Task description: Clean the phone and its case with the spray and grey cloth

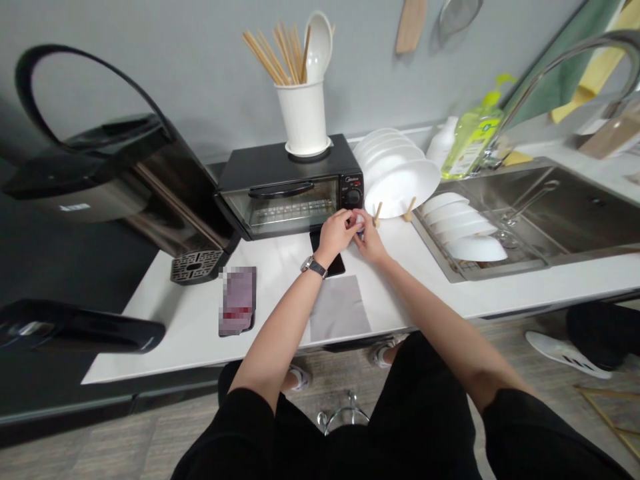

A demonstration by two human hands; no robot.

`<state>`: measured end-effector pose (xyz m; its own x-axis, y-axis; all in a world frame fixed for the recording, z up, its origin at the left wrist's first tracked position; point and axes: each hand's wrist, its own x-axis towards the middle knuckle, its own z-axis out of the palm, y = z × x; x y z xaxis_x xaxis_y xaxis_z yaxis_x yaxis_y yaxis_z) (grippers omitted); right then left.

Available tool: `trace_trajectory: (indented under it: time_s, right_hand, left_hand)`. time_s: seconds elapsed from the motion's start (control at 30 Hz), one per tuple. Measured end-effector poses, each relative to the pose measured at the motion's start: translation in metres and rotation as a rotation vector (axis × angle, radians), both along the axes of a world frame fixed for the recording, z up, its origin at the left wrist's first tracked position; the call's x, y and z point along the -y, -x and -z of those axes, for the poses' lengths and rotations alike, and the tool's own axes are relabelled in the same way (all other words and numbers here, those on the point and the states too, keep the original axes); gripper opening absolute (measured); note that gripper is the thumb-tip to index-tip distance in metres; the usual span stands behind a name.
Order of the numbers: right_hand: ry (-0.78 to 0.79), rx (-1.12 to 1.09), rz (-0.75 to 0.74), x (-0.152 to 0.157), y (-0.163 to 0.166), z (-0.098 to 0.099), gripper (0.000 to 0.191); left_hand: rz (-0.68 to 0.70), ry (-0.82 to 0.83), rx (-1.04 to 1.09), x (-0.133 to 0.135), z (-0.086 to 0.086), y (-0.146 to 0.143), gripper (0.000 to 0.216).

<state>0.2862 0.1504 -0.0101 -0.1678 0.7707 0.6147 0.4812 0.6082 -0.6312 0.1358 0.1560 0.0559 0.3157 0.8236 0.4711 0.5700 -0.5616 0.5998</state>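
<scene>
Both my hands meet over the white counter [280, 267] in front of the black toaster oven [290, 190]. My left hand [337, 230], with a watch on its wrist, and my right hand [369, 237] pinch a small pale object [359, 222] between their fingertips; it is too small to name. A black phone [334, 263] lies flat under my left wrist. A grey cloth [337, 308] lies just nearer on the counter.
A white holder of chopsticks and a spoon [303, 113] stands on the oven. White plates in a wooden rack [397, 177] stand to the right, bowls [467, 230] in the sink rack. Black appliances [115, 180] fill the left. Another person's shoe [565, 353] shows at right.
</scene>
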Motion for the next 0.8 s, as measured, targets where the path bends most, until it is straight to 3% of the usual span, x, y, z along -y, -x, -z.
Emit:
trace_trajectory:
  time_s: [0.27, 0.4, 0.5, 0.57, 0.63, 0.7, 0.73, 0.8]
  right_hand:
    - [0.021, -0.026, -0.026, -0.005, 0.005, 0.015, 0.05]
    - [0.062, 0.061, 0.018, -0.002, 0.006, 0.012, 0.059]
    - [0.112, 0.093, 0.048, 0.003, 0.007, 0.008, 0.077]
    - [0.173, 0.103, 0.075, 0.01, 0.003, 0.006, 0.096]
    - [0.203, 0.09, 0.133, 0.023, -0.004, 0.005, 0.115]
    - [0.16, 0.051, 0.215, 0.049, -0.014, 0.003, 0.12]
    - [0.107, 0.041, 0.264, 0.066, -0.019, 0.002, 0.109]
    - [0.025, 0.127, 0.274, 0.109, -0.026, -0.001, 0.067]
  left_hand:
    - [0.015, 0.026, 0.058, -0.008, 0.016, 0.003, 0.007]
    - [0.025, 0.033, 0.076, -0.005, 0.018, 0.0, 0.003]
    - [0.021, 0.053, 0.118, 0.006, 0.018, 0.007, 0.031]
    - [-0.005, 0.059, 0.152, 0.022, 0.016, 0.024, 0.051]
    - [-0.012, 0.028, 0.111, 0.049, 0.014, 0.049, 0.05]
    - [-0.009, 0.008, 0.026, 0.088, 0.014, 0.08, 0.044]
    - [-0.002, 0.01, -0.045, 0.111, 0.015, 0.095, 0.04]
    - [0.018, 0.022, -0.204, 0.159, 0.02, 0.119, 0.038]
